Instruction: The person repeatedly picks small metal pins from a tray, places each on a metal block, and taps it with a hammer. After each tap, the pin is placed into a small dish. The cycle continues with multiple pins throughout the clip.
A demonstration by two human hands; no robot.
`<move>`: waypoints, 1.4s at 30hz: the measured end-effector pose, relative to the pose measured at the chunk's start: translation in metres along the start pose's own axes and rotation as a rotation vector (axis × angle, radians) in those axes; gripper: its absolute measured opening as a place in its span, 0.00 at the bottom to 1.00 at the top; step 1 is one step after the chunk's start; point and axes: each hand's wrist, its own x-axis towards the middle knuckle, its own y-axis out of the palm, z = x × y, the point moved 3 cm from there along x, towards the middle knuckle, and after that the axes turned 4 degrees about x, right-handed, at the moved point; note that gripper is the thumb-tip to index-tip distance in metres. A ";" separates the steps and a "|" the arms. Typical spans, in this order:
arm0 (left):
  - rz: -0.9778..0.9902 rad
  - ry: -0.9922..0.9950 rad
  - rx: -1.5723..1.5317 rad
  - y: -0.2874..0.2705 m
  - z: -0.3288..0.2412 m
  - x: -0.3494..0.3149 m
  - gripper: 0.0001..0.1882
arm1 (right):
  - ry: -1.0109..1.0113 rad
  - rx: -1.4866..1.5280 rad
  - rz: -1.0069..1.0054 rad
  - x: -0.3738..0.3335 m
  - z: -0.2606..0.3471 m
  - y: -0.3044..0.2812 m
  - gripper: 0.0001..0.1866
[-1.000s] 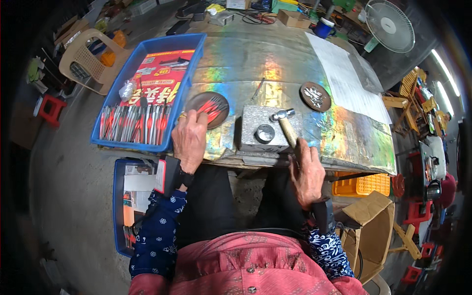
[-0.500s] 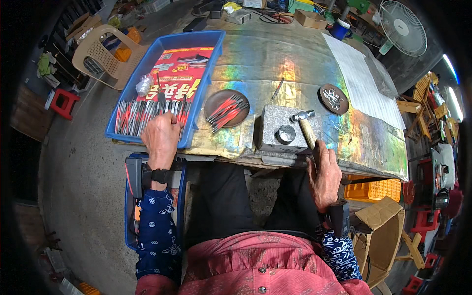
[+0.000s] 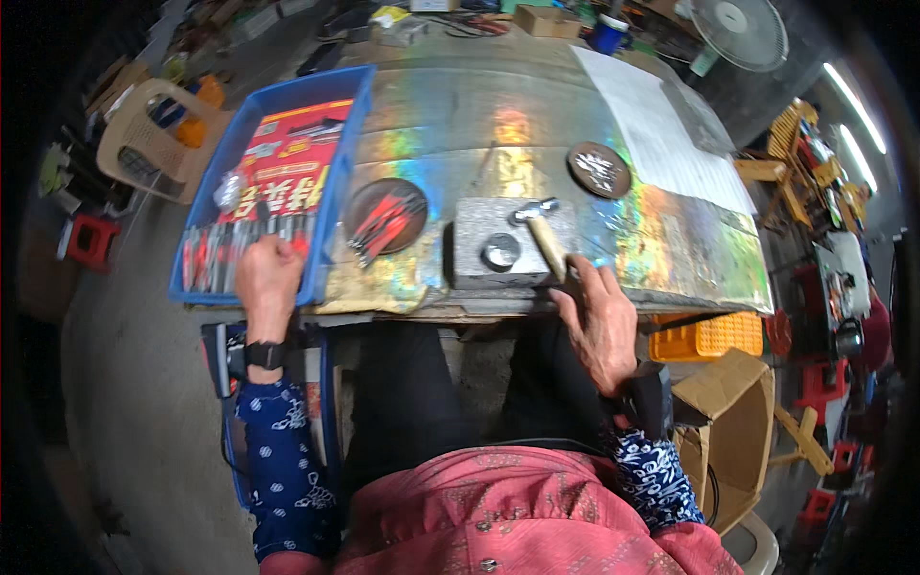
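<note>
Blue plastic formed the tray (image 3: 353,134), where slim red-and-silver tools (image 3: 200,259) stood in a row at the near end. The left hand (image 3: 268,278) was over that row, fingers curled inward; whether they pinched a tool could not be told. The right hand (image 3: 602,321) had its thumb and fingers parted beside the handle of the hammer (image 3: 548,251), which lay across the grey block (image 3: 470,230); contact was unclear. More red-and-silver tools rested in the brown dish (image 3: 362,198) between tray and block.
</note>
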 end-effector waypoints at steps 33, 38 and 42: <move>0.412 0.048 -1.225 -0.010 -0.144 -0.047 0.09 | 0.121 -0.338 0.019 0.047 -0.150 0.005 0.06; 0.420 0.029 -1.302 -0.005 -0.155 -0.048 0.07 | -0.002 -0.439 -0.023 0.050 -0.151 0.013 0.02; 0.418 0.063 -1.318 -0.001 -0.162 -0.048 0.06 | 0.033 -0.527 0.042 0.054 -0.148 0.018 0.03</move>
